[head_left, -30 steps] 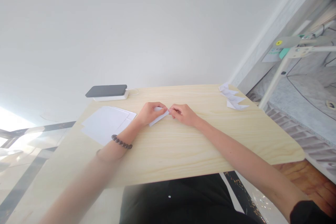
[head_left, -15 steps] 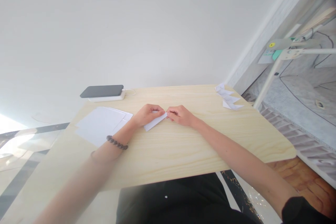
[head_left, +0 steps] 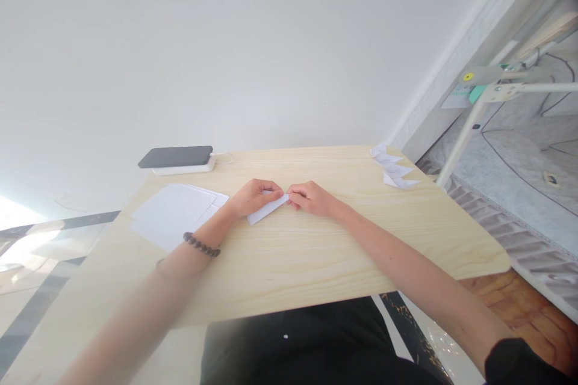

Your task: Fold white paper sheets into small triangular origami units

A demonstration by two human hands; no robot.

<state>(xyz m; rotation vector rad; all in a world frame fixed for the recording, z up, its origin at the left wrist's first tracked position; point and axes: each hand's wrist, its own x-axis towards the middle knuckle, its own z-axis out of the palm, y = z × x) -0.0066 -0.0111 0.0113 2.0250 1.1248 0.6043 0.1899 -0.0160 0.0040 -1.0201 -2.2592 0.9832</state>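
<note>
A narrow piece of folded white paper (head_left: 266, 209) lies slantwise at the middle of the table, its right tip between my two hands. My left hand (head_left: 256, 197), with a dark bead bracelet on the wrist, has its thumb and fingers closed on the paper's upper part. At the right tip, my right hand (head_left: 311, 198) pinches the paper with bent fingers. The fingertips of both hands almost meet there, so the tip's exact fold is hidden.
Flat white paper sheets (head_left: 174, 210) lie on the left of the wooden table (head_left: 289, 264), partly under my left forearm. Several folded paper pieces (head_left: 392, 167) rest at the far right. A dark phone (head_left: 176, 156) sits on a white box at the back left, before the wall.
Hardly anything differs. Both hands keep their place on the folded paper, with only a very slight shift of the right fingers at its tip.
</note>
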